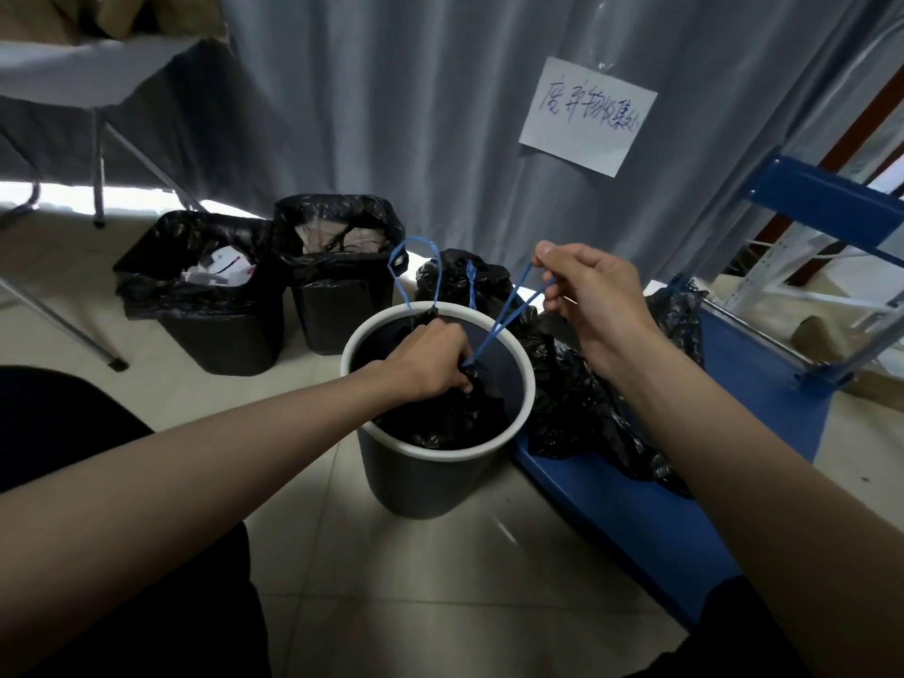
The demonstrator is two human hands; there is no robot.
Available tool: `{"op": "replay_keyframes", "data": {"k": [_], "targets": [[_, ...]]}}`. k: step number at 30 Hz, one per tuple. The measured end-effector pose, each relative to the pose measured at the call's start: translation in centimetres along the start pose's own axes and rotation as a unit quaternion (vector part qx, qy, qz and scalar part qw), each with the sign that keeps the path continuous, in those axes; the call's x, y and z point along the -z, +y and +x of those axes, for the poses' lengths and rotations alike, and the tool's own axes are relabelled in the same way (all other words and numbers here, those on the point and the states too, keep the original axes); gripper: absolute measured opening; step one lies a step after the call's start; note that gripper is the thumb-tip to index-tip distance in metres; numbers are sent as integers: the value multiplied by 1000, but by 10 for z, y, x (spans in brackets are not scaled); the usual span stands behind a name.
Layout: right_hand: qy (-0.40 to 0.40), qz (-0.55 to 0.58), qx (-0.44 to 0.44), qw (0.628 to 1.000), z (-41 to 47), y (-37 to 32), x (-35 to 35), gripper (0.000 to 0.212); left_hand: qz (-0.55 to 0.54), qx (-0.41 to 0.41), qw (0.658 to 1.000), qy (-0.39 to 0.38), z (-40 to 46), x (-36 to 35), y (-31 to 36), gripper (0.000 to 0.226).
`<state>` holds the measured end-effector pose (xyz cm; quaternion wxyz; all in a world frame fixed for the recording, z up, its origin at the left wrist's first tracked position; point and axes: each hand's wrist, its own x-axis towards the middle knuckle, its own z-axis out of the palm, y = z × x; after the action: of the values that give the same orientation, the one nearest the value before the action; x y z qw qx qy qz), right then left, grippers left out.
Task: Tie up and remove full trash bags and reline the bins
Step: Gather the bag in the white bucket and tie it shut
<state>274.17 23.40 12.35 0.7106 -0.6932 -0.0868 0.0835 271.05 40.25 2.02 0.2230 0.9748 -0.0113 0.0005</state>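
Round bin (435, 477), white rim, stands on the tiled floor; it serves as landmark. Inside it sits the black trash bag (440, 418), mouth gathered. Left hand (430, 364), above the bin's opening, fingers curled tight round the bag's neck. Right hand (594, 296), up and right of the bin, pinches a loop of the blue drawstring (508, 305), pulled taut. Behind the bin: a tied bag (469, 281). Back-left of it: two lined black bins (210, 305), both holding rubbish.
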Motion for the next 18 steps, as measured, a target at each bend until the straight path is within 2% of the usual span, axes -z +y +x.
{"op": "replay_keyframes", "data": {"k": [2, 4, 6, 8, 13, 18], "targets": [[1, 7, -7, 1000, 0, 1, -1, 14, -4, -6, 1000, -2, 1, 3, 1, 29], [-7, 29, -11, 999, 0, 1, -3, 12, -58, -22, 998, 11, 3, 9, 4, 35], [-25, 58, -8, 998, 1, 0, -6, 11, -135, -26, 990, 36, 6, 19, 9, 32], [-43, 82, -2, 996, 2, 1, -9, 11, -193, -22, 980, 48, 8, 30, 13, 19], [-62, 94, -7, 994, 5, 7, -13, 19, -273, 3, 960, 55, 8, 46, 12, 9], [-46, 84, -12, 995, 7, 9, -17, 16, -372, 28, 927, 49, 6, 58, 16, 22]]}}
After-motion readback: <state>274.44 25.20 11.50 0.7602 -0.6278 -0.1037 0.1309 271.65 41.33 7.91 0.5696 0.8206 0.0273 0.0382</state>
